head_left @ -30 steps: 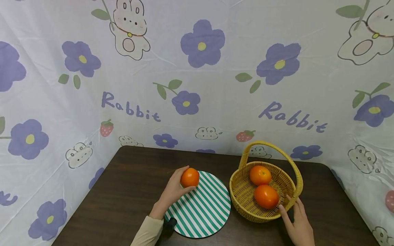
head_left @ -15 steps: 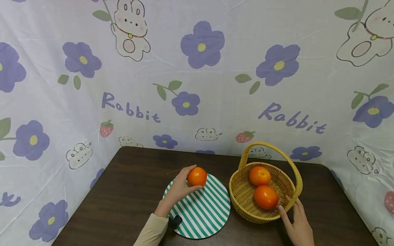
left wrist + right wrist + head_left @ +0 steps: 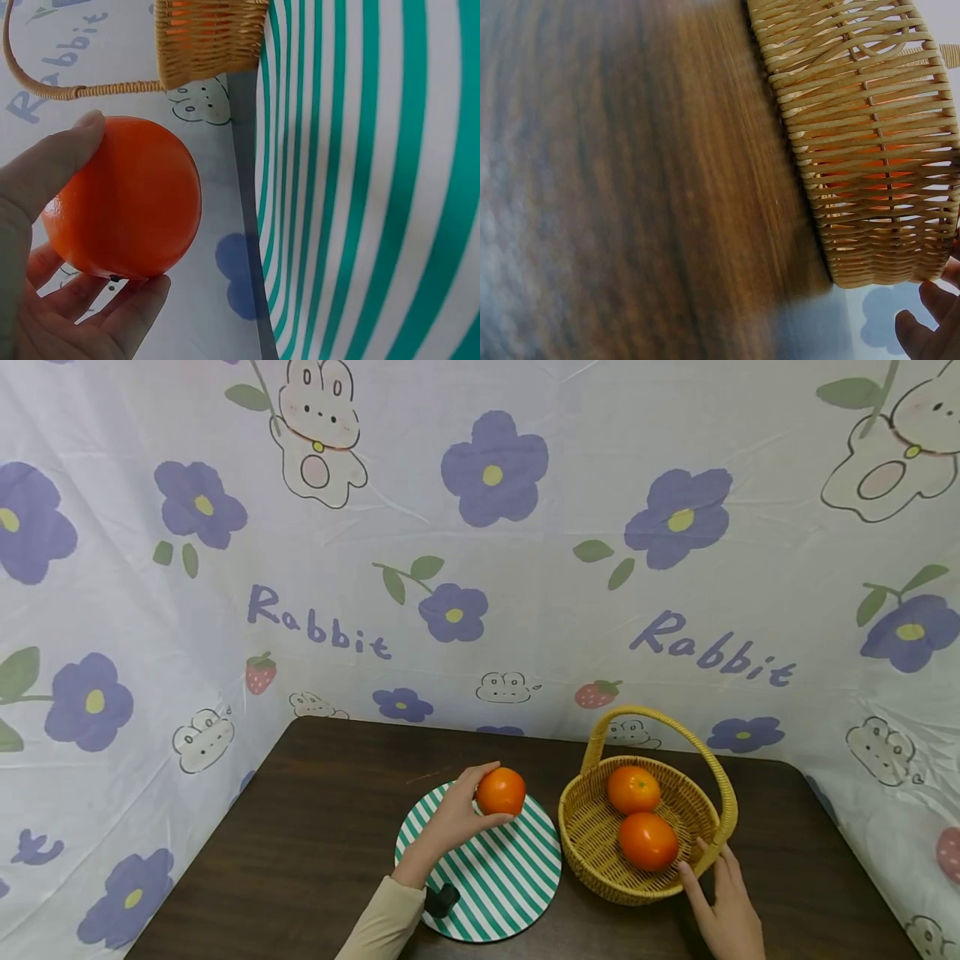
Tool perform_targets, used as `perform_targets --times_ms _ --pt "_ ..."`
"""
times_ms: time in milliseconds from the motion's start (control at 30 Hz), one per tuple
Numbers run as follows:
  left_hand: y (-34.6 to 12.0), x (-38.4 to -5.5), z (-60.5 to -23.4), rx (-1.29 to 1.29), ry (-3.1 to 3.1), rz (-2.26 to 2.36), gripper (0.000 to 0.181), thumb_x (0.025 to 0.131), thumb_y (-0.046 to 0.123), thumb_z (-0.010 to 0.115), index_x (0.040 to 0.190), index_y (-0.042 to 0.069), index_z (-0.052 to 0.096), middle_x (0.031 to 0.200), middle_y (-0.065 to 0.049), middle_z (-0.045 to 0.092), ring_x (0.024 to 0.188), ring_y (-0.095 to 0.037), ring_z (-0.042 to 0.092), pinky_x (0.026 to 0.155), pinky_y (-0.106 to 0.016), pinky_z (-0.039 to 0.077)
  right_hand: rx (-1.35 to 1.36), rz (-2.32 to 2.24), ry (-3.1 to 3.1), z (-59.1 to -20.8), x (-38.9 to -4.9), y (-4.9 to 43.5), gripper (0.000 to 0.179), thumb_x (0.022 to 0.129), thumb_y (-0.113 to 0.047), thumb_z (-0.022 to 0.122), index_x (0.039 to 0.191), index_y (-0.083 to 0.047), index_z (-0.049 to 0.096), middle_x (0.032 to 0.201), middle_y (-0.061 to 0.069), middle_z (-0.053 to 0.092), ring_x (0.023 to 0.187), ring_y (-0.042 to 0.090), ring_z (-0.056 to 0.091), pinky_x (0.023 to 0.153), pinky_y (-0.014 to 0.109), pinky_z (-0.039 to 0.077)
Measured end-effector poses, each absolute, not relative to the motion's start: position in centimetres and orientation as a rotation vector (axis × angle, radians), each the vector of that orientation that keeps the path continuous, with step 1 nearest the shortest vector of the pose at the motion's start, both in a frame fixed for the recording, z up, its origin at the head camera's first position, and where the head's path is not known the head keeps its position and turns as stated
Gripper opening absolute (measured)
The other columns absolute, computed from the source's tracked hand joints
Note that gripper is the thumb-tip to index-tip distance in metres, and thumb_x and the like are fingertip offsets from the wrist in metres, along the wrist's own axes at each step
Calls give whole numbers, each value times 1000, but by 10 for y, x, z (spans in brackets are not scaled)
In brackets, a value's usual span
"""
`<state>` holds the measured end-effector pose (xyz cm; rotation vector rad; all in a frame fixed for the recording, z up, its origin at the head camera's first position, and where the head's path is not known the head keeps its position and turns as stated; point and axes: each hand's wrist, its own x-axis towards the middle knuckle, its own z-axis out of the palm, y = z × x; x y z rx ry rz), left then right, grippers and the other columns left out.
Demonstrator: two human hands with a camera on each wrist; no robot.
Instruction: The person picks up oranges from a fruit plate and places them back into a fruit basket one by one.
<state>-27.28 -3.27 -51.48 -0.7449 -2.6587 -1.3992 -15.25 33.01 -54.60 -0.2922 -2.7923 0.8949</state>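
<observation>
My left hand holds a round, glossy orange between thumb and fingers, raised above a round green-and-white striped placemat. In the left wrist view the thumb lies on one side of the orange and the fingertips on the other. To the right stands a yellow wicker basket with an upright arched handle. Inside it lie two oranges, one farther back and one nearer. My right hand grips the basket's right rim near the handle's foot; some of its fingers are hidden.
The dark wooden table extends left of the placemat and right of the basket. A white cloth printed with flowers and rabbits hangs behind and at both sides. A black strap piece sits at my left wrist.
My left hand has moved right with the orange, from the placemat's upper left edge to over its upper right part. The right hand and the basket have stayed in place.
</observation>
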Motion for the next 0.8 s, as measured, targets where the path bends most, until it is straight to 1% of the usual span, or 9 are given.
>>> perform_targets --times_ms 100,400,633,800 --pt "-27 -272 -512 -759 -2653 -1412 79 76 37 76 142 16 38 138 -6 42 113 -21 52 91 -35 48 -291 895 -2793 -546 -153 331 68 96 -51 35 143 -3 29 148 24 16 122 50 35 78 68 38" --pt "-9 -268 -503 -846 -2628 -1405 81 75 41 75 142 17 37 139 -4 42 115 -20 51 91 -33 48 -301 895 -2795 -546 -153 331 68 96 -52 34 144 -3 28 149 24 15 122 51 35 78 69 37" --pt "3 -265 -496 -912 -2628 -1405 81 75 44 74 142 19 36 139 -2 41 115 -17 50 92 -31 48 -308 891 -2785 -547 -153 330 67 96 -51 35 144 -4 29 150 23 15 122 50 35 79 69 37" --pt "11 -262 -492 -958 -2632 -1411 80 76 45 73 142 18 37 139 -2 42 116 -18 50 93 -31 48 -301 886 -2775 -549 -153 329 66 96 -51 36 143 -4 30 149 23 15 123 50 35 78 69 37"
